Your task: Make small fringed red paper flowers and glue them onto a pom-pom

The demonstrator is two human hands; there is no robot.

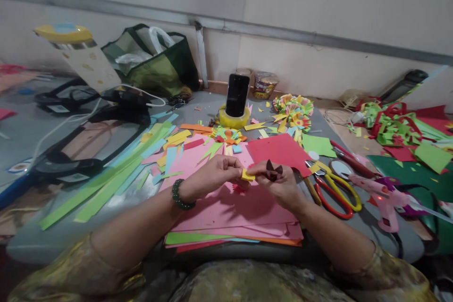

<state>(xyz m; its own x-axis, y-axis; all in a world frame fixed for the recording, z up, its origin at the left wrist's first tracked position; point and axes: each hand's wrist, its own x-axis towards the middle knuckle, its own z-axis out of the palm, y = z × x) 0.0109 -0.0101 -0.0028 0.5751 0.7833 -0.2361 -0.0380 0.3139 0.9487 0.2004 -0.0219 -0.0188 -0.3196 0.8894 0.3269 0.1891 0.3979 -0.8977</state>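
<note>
My left hand [226, 174], a dark green bead bracelet [181, 194] at its wrist, is closed in a pinch on a small yellow paper piece [248, 176]. The fingertips of my right hand [279, 184] pinch the same piece from the other side. A dark brown pointed thing [274, 171] sits against the right fingers; its kind is unclear. Under both hands lies a stack of coloured paper with a pink sheet [212, 212] on top. A red paper shape [239, 189] shows partly below the yellow piece. A red sheet [279, 151] lies just beyond my right hand.
Scissors with red and yellow handles [341, 198] and a pink glue gun [380, 198] lie right. Paper strips [120, 174] spread left. A phone [237, 94] leans upright in a yellow tape roll [233, 118], near paper flowers [293, 111]. A green bag [159, 66] stands behind.
</note>
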